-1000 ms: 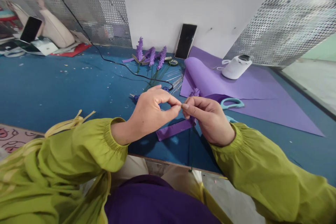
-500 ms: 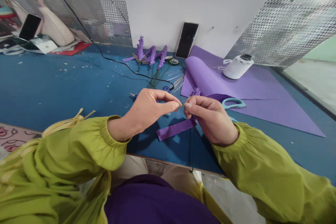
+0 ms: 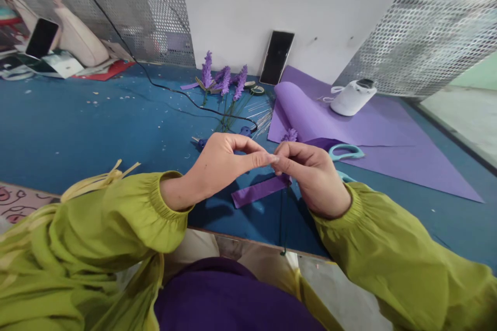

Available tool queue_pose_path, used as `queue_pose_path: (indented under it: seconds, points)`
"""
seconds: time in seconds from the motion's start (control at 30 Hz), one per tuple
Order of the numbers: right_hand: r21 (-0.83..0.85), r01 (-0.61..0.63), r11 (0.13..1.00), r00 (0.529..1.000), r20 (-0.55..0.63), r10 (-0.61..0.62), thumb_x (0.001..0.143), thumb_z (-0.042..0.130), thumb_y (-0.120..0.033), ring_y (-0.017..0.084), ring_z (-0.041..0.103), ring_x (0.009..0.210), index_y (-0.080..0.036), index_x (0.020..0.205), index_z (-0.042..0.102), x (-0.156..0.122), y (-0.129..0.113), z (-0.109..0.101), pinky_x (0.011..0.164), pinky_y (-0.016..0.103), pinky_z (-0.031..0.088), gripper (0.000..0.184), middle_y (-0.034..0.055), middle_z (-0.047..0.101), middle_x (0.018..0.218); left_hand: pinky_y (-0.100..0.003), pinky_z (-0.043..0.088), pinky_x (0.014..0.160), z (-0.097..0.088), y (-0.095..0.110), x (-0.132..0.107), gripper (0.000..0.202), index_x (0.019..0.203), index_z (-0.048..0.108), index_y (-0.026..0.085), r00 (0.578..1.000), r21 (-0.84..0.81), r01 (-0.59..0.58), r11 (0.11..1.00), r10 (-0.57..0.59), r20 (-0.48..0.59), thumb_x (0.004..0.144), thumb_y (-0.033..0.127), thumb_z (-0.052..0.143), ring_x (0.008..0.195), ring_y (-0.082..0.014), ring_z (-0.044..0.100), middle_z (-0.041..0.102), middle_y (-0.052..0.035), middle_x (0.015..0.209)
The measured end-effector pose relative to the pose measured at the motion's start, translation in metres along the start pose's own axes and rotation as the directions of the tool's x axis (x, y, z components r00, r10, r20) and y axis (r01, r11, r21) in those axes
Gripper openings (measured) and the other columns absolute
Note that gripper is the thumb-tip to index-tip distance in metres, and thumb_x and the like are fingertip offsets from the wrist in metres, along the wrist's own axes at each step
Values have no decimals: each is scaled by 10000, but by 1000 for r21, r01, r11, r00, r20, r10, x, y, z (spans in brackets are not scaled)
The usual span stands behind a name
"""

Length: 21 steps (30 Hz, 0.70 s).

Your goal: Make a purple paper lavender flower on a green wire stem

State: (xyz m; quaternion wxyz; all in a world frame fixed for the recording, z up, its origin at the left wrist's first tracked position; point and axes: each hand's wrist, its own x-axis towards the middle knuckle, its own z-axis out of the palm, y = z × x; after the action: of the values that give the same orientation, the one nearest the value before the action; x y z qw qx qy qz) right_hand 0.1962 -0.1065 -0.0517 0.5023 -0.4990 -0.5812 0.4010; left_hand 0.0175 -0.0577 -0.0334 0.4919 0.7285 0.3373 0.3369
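Near the front edge of the blue-painted counter point(image 3: 97, 124): left hand point(image 3: 221, 163) and right hand point(image 3: 315, 177) meet, fingertips point(image 3: 273, 159) that stood apart half a second ago now touching!
Left grip: narrow thumb-and-forefinger pinch; anything between, I cannot tell.
Right grip: closed, seemingly around the curly purple flower spike point(image 3: 289, 135), its top poking out on the far side.
Flat purple strip point(image 3: 258, 192): reaching left, near side of the hands.
Fingertip contact: both hands now look to share one fine job.

Left hand point(image 3: 219, 168) and right hand point(image 3: 318, 178) meet at pinched fingertips point(image 3: 271, 159).
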Motion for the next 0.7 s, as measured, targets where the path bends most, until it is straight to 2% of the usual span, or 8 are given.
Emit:
queue_pose_path:
  seconds: [0.1, 0.23, 0.33, 0.5, 0.57, 0.63, 0.67, 0.7]
  points:
    - [-26, 2, 1000, 1000, 16, -1, 789, 702, -366, 120, 425, 594, -187, 589, 575, 0, 0, 0, 579, 289, 322, 297, -16, 525, 585, -260, 487, 706, 2, -4, 1, 154, 755, 732, 179, 1000, 21, -8, 1000, 8, -13, 776, 331, 725, 726, -144, 638, 727, 1, 744]
    - [7, 1, 1000, 999, 52, -1, 811, 691, -358, 116, 432, 593, -188, 599, 581, 1, 2, 0, 590, 289, 335, 293, -18, 534, 590, -270, 487, 736, 2, -5, 3, 157, 763, 704, 173, 1000, -72, 26, 997, -25, 5, 815, 319, 677, 742, -140, 621, 705, -4, 758]
    - [32, 3, 999, 999, 47, -5, 805, 705, -355, 119, 443, 592, -193, 599, 588, 1, 1, 0, 589, 291, 342, 287, -17, 543, 592, -280, 482, 771, 1, -5, 6, 161, 729, 656, 181, 999, -125, 42, 991, -45, -27, 840, 292, 622, 733, -134, 591, 655, 8, 726]
    - [12, 46, 999, 998, -33, -46, 840, 673, -368, 135, 491, 601, -206, 626, 630, 5, -4, -8, 604, 304, 376, 272, 4, 578, 608, -284, 463, 747, -3, -9, 10, 372, 567, 476, 201, 996, -126, -7, 992, -5, -93, 927, 297, 457, 687, -134, 548, 540, 9, 625]
    - [-89, 84, 993, 991, -92, -92, 863, 636, -411, 151, 523, 622, -212, 651, 659, 10, -8, -20, 619, 313, 397, 292, 20, 603, 626, -292, 468, 726, -6, -11, 12, 430, 536, 465, 203, 991, -117, -26, 993, 10, -131, 937, 360, 460, 654, -137, 551, 517, 5, 581]
    - [-288, 58, 956, 987, -125, -98, 863, 611, -470, 166, 542, 628, -207, 646, 666, 18, -13, -35, 613, 320, 403, 345, 37, 615, 627, -300, 478, 720, -11, -11, 14, 482, 492, 464, 203, 980, -106, -55, 993, 34, -195, 921, 420, 503, 617, -136, 558, 494, 9, 524]
    - [-409, 23, 912, 988, -133, -84, 841, 624, -497, 161, 527, 597, -203, 639, 662, 22, -15, -44, 581, 316, 383, 358, 34, 606, 605, -302, 482, 718, -14, -10, 14, 503, 469, 460, 203, 970, -92, -81, 993, 57, -236, 910, 436, 525, 599, -135, 559, 481, 12, 497]
    - [-555, -31, 831, 990, -133, -52, 823, 627, -522, 147, 485, 544, -201, 620, 654, 25, -17, -52, 539, 308, 346, 381, 21, 569, 556, -304, 483, 715, -17, -9, 15, 518, 451, 457, 204, 955, -71, -114, 991, 90, -282, 903, 444, 541, 582, -133, 555, 467, 15, 474]
